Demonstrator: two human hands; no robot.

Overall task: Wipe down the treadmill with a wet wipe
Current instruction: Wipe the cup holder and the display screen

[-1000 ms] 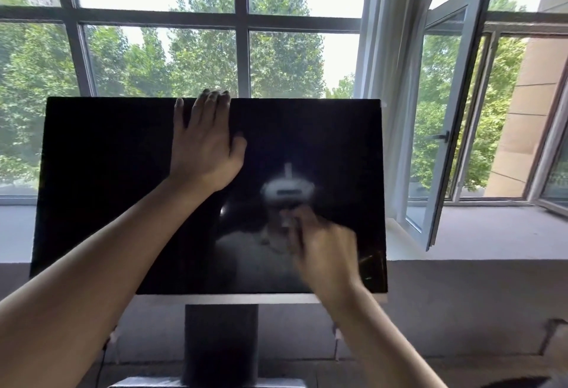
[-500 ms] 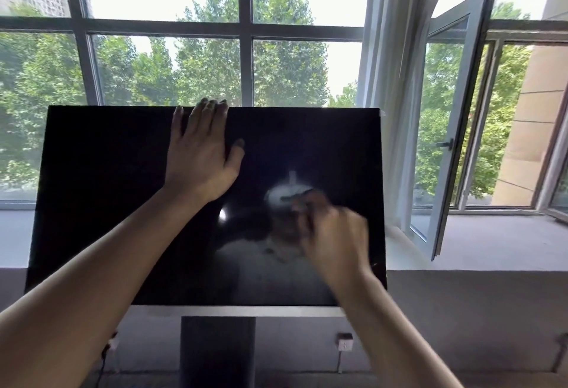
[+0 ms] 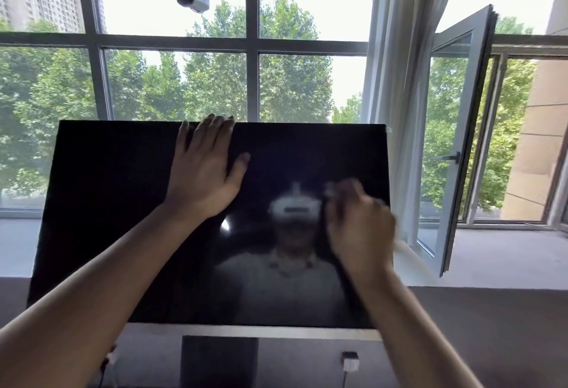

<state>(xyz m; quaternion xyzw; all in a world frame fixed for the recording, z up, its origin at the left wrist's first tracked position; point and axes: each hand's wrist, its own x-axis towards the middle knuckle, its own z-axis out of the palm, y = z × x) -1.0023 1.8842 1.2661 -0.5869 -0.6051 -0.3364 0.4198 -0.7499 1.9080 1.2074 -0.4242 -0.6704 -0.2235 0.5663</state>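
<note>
wet wipe [image 3: 330, 190] at right grip [image 3: 359, 227] fingertips, on screen [image 3: 123, 203]

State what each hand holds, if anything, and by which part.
The left hand holds nothing; it rests flat on the black screen. The right hand seems to pinch a pale wipe in its fingertips; blur hides where.
</note>
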